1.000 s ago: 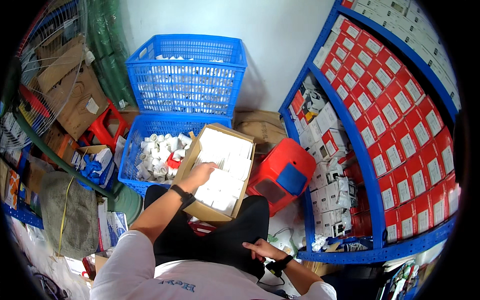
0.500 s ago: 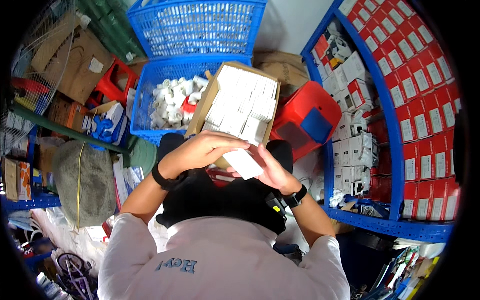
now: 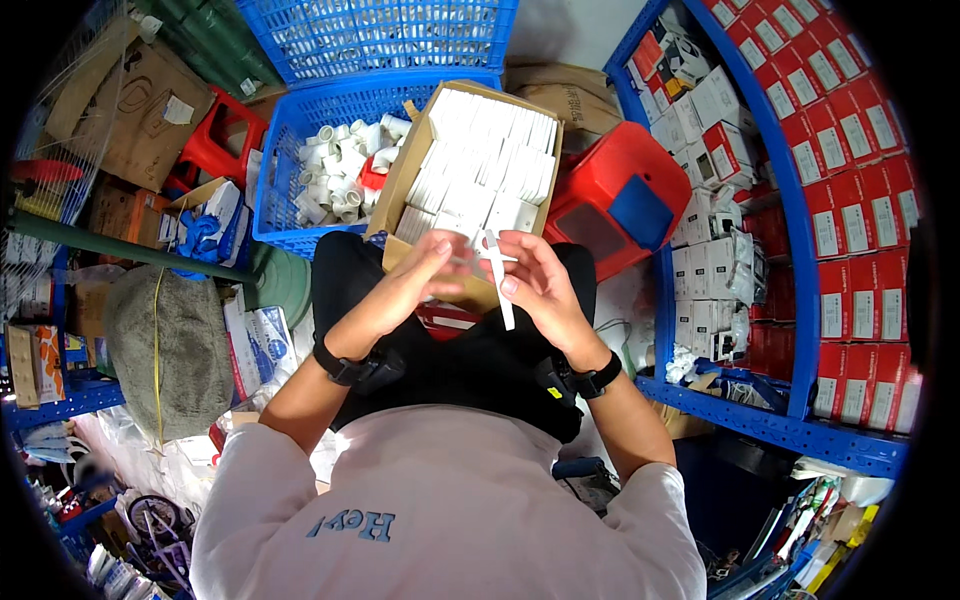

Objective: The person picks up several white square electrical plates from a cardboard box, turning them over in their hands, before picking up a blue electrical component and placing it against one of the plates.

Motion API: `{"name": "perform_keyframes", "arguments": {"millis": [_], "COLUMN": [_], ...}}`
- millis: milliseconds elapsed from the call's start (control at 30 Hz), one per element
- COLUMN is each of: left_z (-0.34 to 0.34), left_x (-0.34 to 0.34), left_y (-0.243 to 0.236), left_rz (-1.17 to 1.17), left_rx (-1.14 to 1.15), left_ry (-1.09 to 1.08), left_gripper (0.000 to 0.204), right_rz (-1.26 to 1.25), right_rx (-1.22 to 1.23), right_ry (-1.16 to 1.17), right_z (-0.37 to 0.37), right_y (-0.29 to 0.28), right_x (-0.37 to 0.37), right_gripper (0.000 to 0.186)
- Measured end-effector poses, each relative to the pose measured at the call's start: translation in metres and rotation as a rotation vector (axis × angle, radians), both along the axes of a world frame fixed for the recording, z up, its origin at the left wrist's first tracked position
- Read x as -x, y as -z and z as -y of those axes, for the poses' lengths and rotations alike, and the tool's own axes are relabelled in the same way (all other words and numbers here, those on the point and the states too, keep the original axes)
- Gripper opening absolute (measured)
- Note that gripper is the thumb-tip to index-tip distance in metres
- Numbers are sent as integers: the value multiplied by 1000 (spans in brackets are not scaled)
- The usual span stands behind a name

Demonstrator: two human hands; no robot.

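My right hand [image 3: 540,293] holds a thin white plate [image 3: 502,295], seen nearly edge-on, between thumb and fingers. My left hand [image 3: 407,288] is just left of it, fingers curled loosely apart and slightly blurred, holding nothing. Just beyond both hands, a cardboard box [image 3: 406,180] is packed with rows of white flat pieces [image 3: 482,151]. It rests near my knees, overlapping the front right of a blue crate [image 3: 275,185] that holds white pipe fittings [image 3: 345,170].
Red stool-like objects stand right [image 3: 620,170] and left [image 3: 225,135] of the crates. A blue shelf rack [image 3: 760,120] with red boxes [image 3: 860,300] lines the right. A green stand [image 3: 260,295], grey sack [image 3: 165,355] and cardboard [image 3: 140,110] crowd the left.
My left hand came out of the box to meet my right, which rose from my lap. The white plate has turned edge-on in my right hand; my left hand has drawn slightly away.
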State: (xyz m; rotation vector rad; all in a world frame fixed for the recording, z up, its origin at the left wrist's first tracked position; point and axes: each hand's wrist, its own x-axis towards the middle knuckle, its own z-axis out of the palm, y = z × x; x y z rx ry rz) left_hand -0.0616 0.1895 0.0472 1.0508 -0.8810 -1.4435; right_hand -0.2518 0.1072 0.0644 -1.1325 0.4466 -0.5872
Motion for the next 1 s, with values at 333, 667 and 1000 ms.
{"name": "perform_keyframes", "arguments": {"millis": [333,667,1000], "left_z": [8,12,11], "left_x": [12,12,12], "left_y": [-15,-20,-22], "left_rz": [-352,-363,-233], "left_rx": [-239,-260,-60], "left_ry": [264,373,247], "left_gripper": [61,68,67], "right_rz": [26,39,-56], "right_rx": [117,370,658], "right_ry": [101,148,93], "right_z": [-5,-6,0], "right_y": [2,4,3], "right_x": [-3,0,8], "right_gripper": [54,78,105]}}
